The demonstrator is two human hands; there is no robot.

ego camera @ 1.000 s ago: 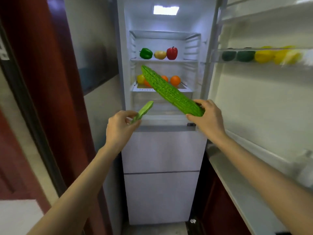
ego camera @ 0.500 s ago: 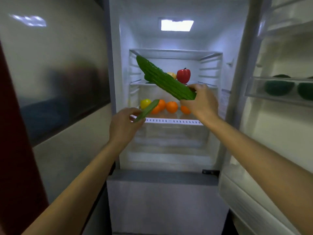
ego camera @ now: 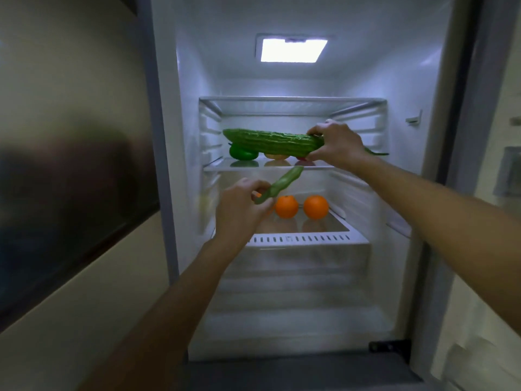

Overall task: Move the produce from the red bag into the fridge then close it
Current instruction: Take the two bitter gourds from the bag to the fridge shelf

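The open fridge fills the view, lit from inside. My right hand grips one end of a long bumpy bitter gourd, held level just above the glass shelf. It lies in front of a green pepper and two other items, mostly hidden behind it. My left hand pinches a pale green pea pod that points up and right, below the glass shelf. The red bag is out of view.
Two oranges sit on the white shelf below, with another partly hidden behind my left hand. A clear drawer lies under it. The open door stands at the right, a dark glossy panel at the left.
I have come closer to the fridge. My right hand has swung the bitter gourd from a slant to level and carried it in over the glass shelf. My left hand has risen with the pea pod.
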